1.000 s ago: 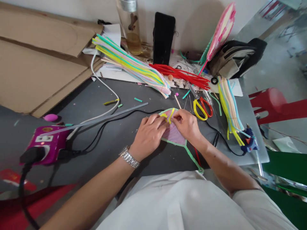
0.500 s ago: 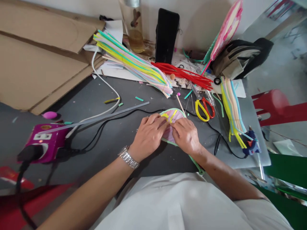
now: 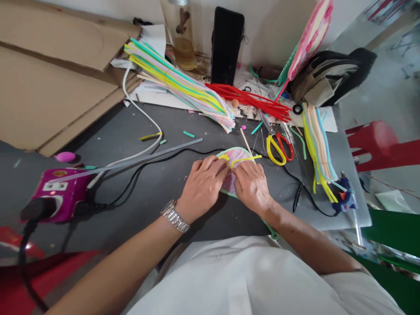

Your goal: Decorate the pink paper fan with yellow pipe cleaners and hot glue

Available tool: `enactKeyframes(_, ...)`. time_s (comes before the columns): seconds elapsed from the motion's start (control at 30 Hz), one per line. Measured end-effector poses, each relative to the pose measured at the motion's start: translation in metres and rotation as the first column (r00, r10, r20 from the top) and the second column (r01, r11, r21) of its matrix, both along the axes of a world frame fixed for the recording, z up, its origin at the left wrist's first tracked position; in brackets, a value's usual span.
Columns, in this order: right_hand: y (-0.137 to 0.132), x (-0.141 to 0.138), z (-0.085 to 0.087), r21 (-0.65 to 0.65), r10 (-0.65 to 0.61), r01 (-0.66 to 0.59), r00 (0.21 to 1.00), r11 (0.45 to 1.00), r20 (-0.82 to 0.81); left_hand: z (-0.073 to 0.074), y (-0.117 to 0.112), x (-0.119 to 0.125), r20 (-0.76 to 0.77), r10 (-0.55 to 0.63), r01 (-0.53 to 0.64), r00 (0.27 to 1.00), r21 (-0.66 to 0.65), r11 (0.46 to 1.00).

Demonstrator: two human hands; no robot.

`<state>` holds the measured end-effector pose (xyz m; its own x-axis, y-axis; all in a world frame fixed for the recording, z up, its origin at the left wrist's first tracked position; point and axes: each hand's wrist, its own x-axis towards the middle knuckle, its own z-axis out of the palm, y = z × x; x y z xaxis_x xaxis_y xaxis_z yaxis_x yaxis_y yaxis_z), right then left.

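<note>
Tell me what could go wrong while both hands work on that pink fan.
The thin yellow strip, pinched at one end by the right hand, juts free past the edge of the pink green-rimmed fan and may shift crooked. The left hand hides much of the fan, so misalignment could go unseen.

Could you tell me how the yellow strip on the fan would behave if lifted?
Probably floppy: the yellow strip curves where the right hand pinches it. Likely very light, being so thin; a nudge might shift it.
</note>
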<state>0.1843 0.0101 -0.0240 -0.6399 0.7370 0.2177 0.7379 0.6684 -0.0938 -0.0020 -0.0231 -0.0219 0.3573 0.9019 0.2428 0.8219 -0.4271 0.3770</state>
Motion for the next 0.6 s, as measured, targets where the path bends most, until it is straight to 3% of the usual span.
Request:
enactKeyframes(0.17, -0.002, -0.004, -0.001, 0.063, -0.024, 0.022, 0.999, 0.998, 0.037, -0.002, 0.001, 0.001, 0.017, 0.012, -0.012, 1.0, -0.004, 1.0)
enactKeyframes(0.37, -0.019, 0.017, -0.001, 0.003, -0.085, 0.092, 0.937, 0.996, -0.338, -0.008, 0.007, -0.01, 0.099, 0.028, -0.034, 0.995, 0.061, 0.998)
enactKeyframes(0.6, -0.064, 0.061, -0.007, -0.083, -0.129, 0.101, 0.875, 0.991, -0.467, 0.005, 0.004, -0.031, 0.083, 0.157, -0.162, 0.984, 0.061, 0.985)
